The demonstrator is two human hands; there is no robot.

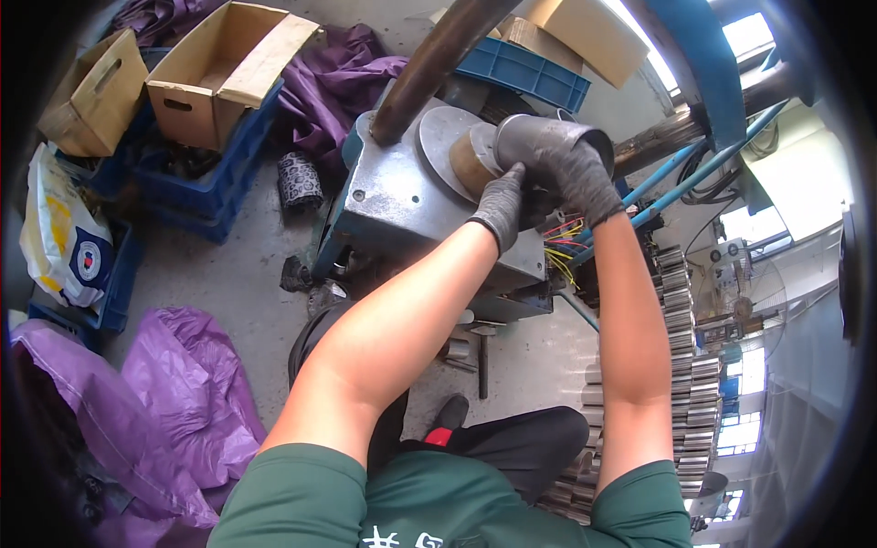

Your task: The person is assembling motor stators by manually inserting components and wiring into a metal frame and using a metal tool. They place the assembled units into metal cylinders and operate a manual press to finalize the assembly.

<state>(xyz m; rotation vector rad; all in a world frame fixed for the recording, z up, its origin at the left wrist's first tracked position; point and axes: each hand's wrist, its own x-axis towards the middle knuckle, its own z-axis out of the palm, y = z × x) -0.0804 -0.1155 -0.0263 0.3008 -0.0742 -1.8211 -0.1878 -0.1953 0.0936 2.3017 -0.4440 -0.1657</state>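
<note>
Both gloved hands seat a metal tube on the machine's mandrel.

Right hand, grip closed around the grey, smooth-walled metal tube, aligns it with the tan cylindrical mandrel. Left hand, fingers closed on the tube's rim, steadies it against the round steel faceplate.

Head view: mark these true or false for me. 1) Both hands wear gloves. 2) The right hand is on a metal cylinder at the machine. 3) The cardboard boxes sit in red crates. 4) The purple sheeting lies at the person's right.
1) True: left hand and right hand wear grey gloves.
2) True: it grips the metal cylinder at the grey machine.
3) False: the cardboard boxes sit in blue crates.
4) False: the purple sheeting lies at the left.
</note>
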